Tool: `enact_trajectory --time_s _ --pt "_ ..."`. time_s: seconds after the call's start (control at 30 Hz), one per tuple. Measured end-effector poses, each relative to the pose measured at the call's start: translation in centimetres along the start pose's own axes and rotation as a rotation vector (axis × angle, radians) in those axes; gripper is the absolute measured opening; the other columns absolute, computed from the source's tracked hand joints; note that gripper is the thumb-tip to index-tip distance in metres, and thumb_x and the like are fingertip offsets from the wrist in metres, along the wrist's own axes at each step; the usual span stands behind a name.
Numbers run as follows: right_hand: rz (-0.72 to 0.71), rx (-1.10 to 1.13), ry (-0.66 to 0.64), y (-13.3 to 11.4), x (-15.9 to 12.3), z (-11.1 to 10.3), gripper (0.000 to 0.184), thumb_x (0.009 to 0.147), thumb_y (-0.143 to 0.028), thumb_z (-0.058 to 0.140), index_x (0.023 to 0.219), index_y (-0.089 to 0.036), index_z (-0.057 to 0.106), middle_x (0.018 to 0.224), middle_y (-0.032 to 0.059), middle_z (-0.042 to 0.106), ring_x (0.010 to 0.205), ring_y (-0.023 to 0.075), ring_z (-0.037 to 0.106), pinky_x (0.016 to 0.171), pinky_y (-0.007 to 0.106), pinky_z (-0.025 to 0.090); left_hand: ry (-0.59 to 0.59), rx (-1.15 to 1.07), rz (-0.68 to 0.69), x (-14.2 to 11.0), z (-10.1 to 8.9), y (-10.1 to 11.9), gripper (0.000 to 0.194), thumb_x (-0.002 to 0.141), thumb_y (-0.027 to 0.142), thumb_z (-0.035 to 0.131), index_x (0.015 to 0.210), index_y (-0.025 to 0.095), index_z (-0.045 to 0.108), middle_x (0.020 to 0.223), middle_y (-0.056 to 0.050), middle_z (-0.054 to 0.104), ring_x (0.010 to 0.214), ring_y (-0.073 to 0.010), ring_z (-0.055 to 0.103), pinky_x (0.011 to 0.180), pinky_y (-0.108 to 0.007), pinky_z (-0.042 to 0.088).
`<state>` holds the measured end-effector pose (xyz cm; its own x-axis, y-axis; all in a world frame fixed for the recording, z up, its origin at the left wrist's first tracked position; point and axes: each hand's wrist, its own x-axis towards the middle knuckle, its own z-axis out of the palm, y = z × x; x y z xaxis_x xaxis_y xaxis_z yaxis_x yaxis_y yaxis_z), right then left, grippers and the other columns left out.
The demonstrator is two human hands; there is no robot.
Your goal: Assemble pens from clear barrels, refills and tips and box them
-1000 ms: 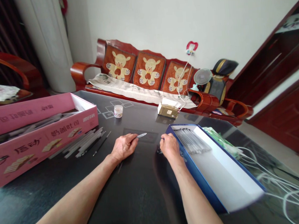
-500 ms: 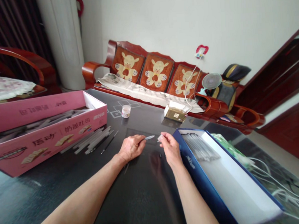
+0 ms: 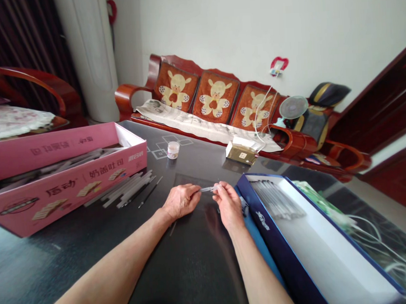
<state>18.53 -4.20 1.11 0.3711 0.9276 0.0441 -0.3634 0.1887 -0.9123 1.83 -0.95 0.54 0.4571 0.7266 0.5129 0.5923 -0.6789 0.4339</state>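
Observation:
My left hand [image 3: 182, 202] is closed round a slim pen refill [image 3: 206, 189], whose pale tapered end points right. A thin stretch of rod [image 3: 173, 228] shows below that hand. In the fingertips of my right hand [image 3: 229, 207] is a small clear plastic piece [image 3: 217, 186], largely covered by the fingers. The refill's end meets this piece; whether it sits inside cannot be made out. Left of my hands, several whitish tubes [image 3: 128, 190] and a dark refill [image 3: 151, 192] lie on the black table [image 3: 195, 270].
A pink carton [image 3: 72, 190] of tubes stands at the left. On the right, a blue box [image 3: 261, 217] holds a row of clear tubes [image 3: 277, 200], with white cables [image 3: 374, 233] beyond. A small tub [image 3: 173, 150] and a tissue box [image 3: 241, 153] stand farther back.
My hands have come together, so the refill's end now meets the clear piece in my right fingers. The view has shifted slightly.

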Motion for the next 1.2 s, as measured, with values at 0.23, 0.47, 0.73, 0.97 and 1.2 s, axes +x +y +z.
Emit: enact_trajectory --time_s 0.23,0.47,0.73,0.97,1.2 --pt "-0.082 -0.212 -0.069 0.4 0.3 -0.4 0.035 0.069 -0.037 0.075 0.096 -0.019 0.063 0.089 0.0015 0.07 0.075 0.0117 0.064 0.064 0.023 0.052 -0.034 0.017 0.002 0.0 -0.2 0.1 0.025 0.091 0.028 0.043 0.1 0.022 0.066 0.081 -0.002 0.067 0.076 -0.0145 0.064 0.065 -0.022 0.043" --pt "-0.091 -0.37 -0.164 -0.3 0.4 -1.0 0.033 0.07 -0.039 0.073 0.093 -0.018 0.069 0.077 0.0 0.067 0.071 0.0134 0.064 0.073 0.03 0.055 -0.07 0.073 0.041 0.0 -0.5 0.0 0.026 0.093 0.031 0.041 0.098 0.022 0.065 0.08 -0.002 0.066 0.074 -0.0144 0.063 0.062 -0.022 0.041" --pt "0.069 -0.26 -0.099 -1.7 -0.2 -0.1 0.031 0.058 -0.034 0.079 0.08 -0.015 0.069 0.063 -0.0026 0.062 0.058 0.0098 0.059 0.06 0.025 0.053 -0.023 0.206 0.1 -0.2 -0.8 0.5 0.028 0.095 0.032 0.038 0.09 0.02 0.063 0.074 -0.002 0.061 0.068 -0.0137 0.059 0.054 -0.023 0.035" --pt "0.156 -0.245 -0.067 -1.9 -0.2 0.2 0.033 0.055 -0.033 0.079 0.079 -0.015 0.067 0.061 -0.0028 0.061 0.055 0.0095 0.057 0.056 0.024 0.051 0.034 0.276 0.156 -0.1 -0.6 0.7 0.028 0.095 0.029 0.038 0.092 0.019 0.064 0.073 -0.002 0.061 0.069 -0.0141 0.055 0.058 -0.024 0.036" --pt "-0.083 -0.62 -0.242 -2.2 -0.1 -0.2 0.022 0.071 -0.034 0.066 0.085 -0.017 0.066 0.066 -0.0007 0.063 0.059 0.0129 0.059 0.059 0.026 0.049 0.092 0.296 0.188 0.3 -0.9 -0.6 0.029 0.096 0.033 0.04 0.107 0.022 0.065 0.085 -0.005 0.065 0.079 -0.0181 0.055 0.077 -0.034 0.039"
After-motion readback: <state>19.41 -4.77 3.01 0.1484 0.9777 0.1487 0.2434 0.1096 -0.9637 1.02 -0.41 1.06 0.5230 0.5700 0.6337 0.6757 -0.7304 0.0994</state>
